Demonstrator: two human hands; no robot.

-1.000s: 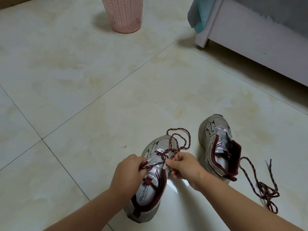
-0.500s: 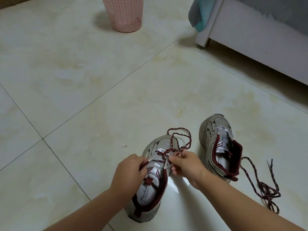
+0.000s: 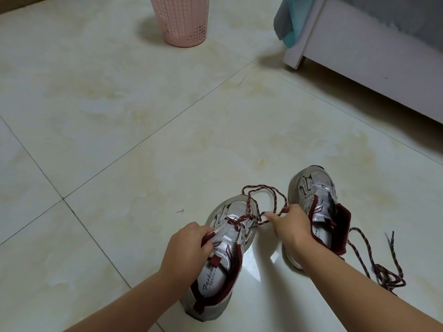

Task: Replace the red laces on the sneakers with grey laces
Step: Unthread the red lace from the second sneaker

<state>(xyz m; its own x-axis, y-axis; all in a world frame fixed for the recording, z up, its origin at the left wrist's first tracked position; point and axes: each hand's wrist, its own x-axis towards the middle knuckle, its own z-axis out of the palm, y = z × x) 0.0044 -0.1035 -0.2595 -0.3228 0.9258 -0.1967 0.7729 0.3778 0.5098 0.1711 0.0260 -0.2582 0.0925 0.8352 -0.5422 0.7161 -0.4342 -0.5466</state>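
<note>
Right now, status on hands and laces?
Left hand holds the near sneaker at its tongue. Right hand pinches the red lace, partly unthreaded. Far sneaker laceless, its removed lace beside it. No grey laces visible.

Two grey sneakers on floor, one half-unlaced, red lace
</note>
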